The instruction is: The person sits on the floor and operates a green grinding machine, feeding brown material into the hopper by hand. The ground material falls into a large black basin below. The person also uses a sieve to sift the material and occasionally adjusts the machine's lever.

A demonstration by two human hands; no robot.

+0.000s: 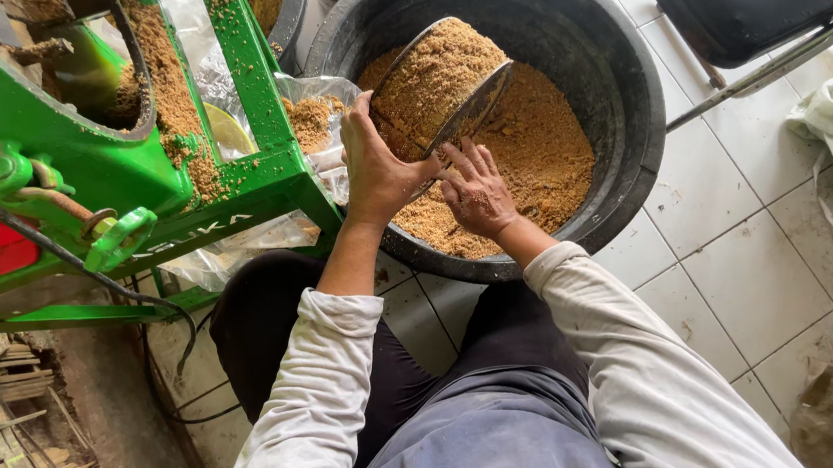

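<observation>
Over black tub (629, 135): left hand (378, 172) gripping tilted scoop (439, 86) heaped with brown meal (540, 158), right hand (476, 191) open, flat beneath, steadying against spills.

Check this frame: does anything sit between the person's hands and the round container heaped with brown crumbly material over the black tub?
Nothing visible does. The left hand already grips the round container at its rim, and the right hand rests against its lower edge. Both meet over the black tub.
</observation>
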